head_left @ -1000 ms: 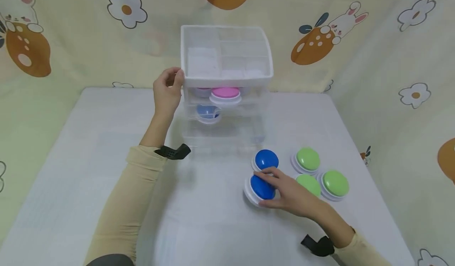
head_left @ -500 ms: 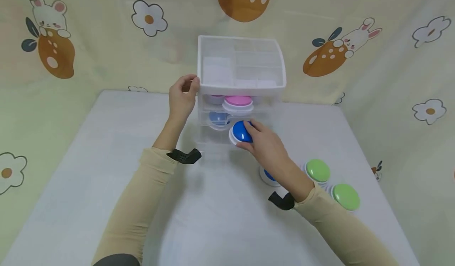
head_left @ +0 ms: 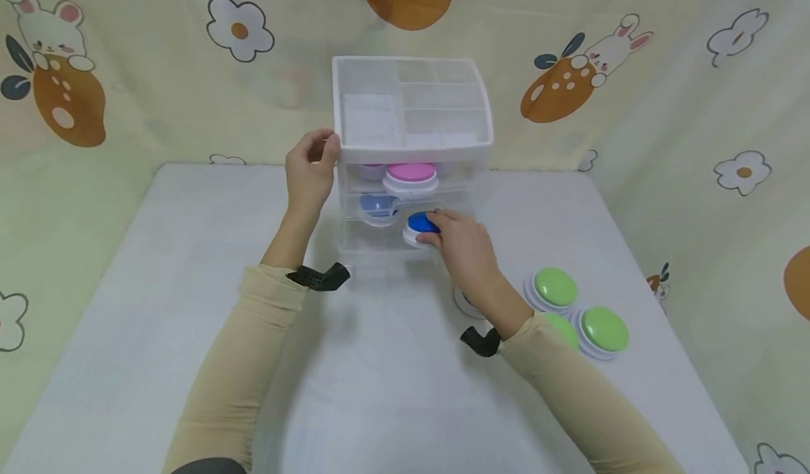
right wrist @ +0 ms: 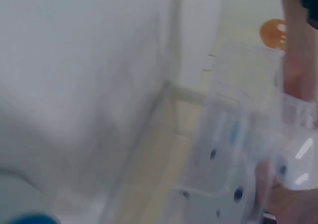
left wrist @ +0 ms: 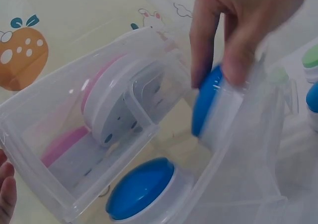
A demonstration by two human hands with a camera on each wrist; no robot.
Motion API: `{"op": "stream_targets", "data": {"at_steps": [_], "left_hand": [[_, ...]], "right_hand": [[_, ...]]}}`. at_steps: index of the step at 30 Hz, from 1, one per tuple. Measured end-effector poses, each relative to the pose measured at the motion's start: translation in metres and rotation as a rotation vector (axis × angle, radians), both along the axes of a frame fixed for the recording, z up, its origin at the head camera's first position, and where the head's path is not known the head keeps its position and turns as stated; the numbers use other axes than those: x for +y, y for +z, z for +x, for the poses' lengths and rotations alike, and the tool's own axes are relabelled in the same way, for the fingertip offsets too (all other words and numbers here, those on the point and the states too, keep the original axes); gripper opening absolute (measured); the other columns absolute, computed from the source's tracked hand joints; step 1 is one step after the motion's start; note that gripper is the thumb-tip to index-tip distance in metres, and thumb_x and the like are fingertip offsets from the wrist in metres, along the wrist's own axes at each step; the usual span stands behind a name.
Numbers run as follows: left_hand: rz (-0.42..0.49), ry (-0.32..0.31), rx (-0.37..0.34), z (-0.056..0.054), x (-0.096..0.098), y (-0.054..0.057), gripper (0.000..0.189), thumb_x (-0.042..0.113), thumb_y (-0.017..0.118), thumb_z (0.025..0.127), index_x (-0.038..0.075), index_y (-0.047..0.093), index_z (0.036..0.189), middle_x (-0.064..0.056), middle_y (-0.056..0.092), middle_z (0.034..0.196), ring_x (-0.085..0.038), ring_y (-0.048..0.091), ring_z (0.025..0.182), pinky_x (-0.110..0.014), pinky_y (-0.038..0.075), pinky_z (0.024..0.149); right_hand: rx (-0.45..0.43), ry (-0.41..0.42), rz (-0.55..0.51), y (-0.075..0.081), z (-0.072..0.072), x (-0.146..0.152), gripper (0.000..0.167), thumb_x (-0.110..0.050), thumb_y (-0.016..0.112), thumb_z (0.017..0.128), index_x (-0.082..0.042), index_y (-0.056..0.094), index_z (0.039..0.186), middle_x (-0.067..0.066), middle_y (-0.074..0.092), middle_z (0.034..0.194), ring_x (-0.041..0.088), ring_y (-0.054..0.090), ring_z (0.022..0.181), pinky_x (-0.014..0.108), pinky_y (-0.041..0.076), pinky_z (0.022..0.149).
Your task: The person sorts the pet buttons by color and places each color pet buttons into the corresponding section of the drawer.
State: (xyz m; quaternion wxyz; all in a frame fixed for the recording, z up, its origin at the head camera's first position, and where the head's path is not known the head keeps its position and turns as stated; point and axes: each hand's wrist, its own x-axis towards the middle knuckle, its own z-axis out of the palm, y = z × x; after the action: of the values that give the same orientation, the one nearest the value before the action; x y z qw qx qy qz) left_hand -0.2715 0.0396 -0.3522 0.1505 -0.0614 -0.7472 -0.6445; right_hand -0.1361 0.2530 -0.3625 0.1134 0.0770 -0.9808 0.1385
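A drawer organizer (head_left: pixel 414 154) with a white tray top and clear drawers stands at the table's back. My left hand (head_left: pixel 310 171) grips its upper left corner. With thumb and fingers, my right hand (head_left: pixel 465 249) pinches a blue dome-topped push button (head_left: pixel 420 229) by its edges. That button is at the right part of a pulled-out clear drawer (left wrist: pixel 218 162), tilted in the left wrist view. At the drawer's left lies another blue push button (left wrist: pixel 141 189). Pink push buttons (head_left: pixel 410 177) sit in the drawer above. The right wrist view is blurred.
Several green push buttons (head_left: pixel 605 328) stand on the white table (head_left: pixel 380 389) at the right. Another button (head_left: pixel 467 304) is mostly hidden behind my right wrist. A patterned cloth (head_left: pixel 285 10) hangs behind the organizer.
My right hand has taken the nearer blue push button off the table and carried it up and left to the drawer. My left hand keeps its place on the organizer.
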Motion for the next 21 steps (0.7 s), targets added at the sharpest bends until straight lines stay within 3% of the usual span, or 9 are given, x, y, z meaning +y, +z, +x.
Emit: {"op": "stream_targets", "data": {"at_steps": [4, 7, 11, 14, 17, 19, 21], "left_hand": [[-0.001, -0.009, -0.012, -0.001, -0.002, -0.002, 0.036, 0.035, 0.059, 0.091, 0.007, 0.066, 0.113, -0.01, 0.067, 0.099, -0.007, 0.056, 0.084, -0.017, 0.047, 0.072], [0.0, -0.001, 0.002, -0.003, -0.004, -0.002, 0.038, 0.036, 0.058, 0.091, 0.007, 0.066, 0.114, -0.01, 0.067, 0.1, -0.007, 0.056, 0.084, -0.017, 0.047, 0.069], [0.001, 0.009, 0.006, -0.003, -0.003, -0.001, 0.038, 0.038, 0.057, 0.091, 0.008, 0.066, 0.113, -0.01, 0.067, 0.101, -0.008, 0.056, 0.085, -0.017, 0.048, 0.062], [-0.003, 0.0, -0.003, -0.004, -0.001, -0.002, 0.039, 0.038, 0.057, 0.091, 0.008, 0.066, 0.113, -0.009, 0.067, 0.1, -0.007, 0.056, 0.084, -0.016, 0.049, 0.061], [0.001, 0.003, -0.006, -0.005, 0.001, -0.002, 0.038, 0.037, 0.058, 0.091, 0.008, 0.066, 0.113, -0.008, 0.067, 0.097, -0.007, 0.056, 0.082, -0.016, 0.049, 0.061], [0.006, 0.013, -0.013, -0.004, 0.001, -0.002, 0.036, 0.036, 0.058, 0.091, 0.008, 0.067, 0.112, -0.005, 0.066, 0.094, -0.007, 0.055, 0.081, -0.016, 0.049, 0.06], [0.015, 0.012, -0.024, -0.004, 0.001, -0.003, 0.035, 0.035, 0.058, 0.091, 0.008, 0.067, 0.111, -0.002, 0.064, 0.091, -0.008, 0.054, 0.081, -0.017, 0.049, 0.06]], "right_hand": [[0.008, -0.024, 0.002, -0.009, -0.01, 0.0, 0.046, -0.033, 0.067, 0.085, -0.002, 0.065, 0.119, 0.015, 0.063, 0.124, 0.03, 0.061, 0.113, 0.045, 0.053, 0.093], [0.061, -0.023, -0.007, -0.012, -0.016, 0.001, 0.044, -0.034, 0.07, 0.082, -0.005, 0.068, 0.114, 0.012, 0.067, 0.118, 0.029, 0.065, 0.107, 0.044, 0.055, 0.087], [0.096, 0.035, 0.017, -0.013, -0.021, 0.007, 0.038, -0.03, 0.069, 0.083, -0.006, 0.07, 0.112, 0.012, 0.068, 0.116, 0.028, 0.065, 0.105, 0.042, 0.056, 0.086], [0.047, 0.091, 0.119, -0.012, -0.023, 0.012, 0.025, -0.012, 0.063, 0.089, -0.007, 0.069, 0.113, 0.013, 0.066, 0.118, 0.028, 0.064, 0.109, 0.04, 0.054, 0.091], [0.016, 0.147, 0.236, -0.008, -0.025, 0.014, 0.027, 0.003, 0.058, 0.09, -0.007, 0.07, 0.113, 0.011, 0.068, 0.115, 0.027, 0.065, 0.105, 0.04, 0.055, 0.089], [0.024, 0.172, 0.288, -0.007, -0.027, 0.013, 0.027, 0.003, 0.057, 0.091, -0.007, 0.07, 0.112, 0.008, 0.07, 0.111, 0.025, 0.066, 0.1, 0.038, 0.057, 0.085], [0.04, 0.18, 0.273, -0.006, -0.026, 0.012, 0.023, -0.005, 0.059, 0.092, -0.006, 0.07, 0.112, 0.008, 0.07, 0.109, 0.025, 0.066, 0.099, 0.038, 0.056, 0.084]]}}
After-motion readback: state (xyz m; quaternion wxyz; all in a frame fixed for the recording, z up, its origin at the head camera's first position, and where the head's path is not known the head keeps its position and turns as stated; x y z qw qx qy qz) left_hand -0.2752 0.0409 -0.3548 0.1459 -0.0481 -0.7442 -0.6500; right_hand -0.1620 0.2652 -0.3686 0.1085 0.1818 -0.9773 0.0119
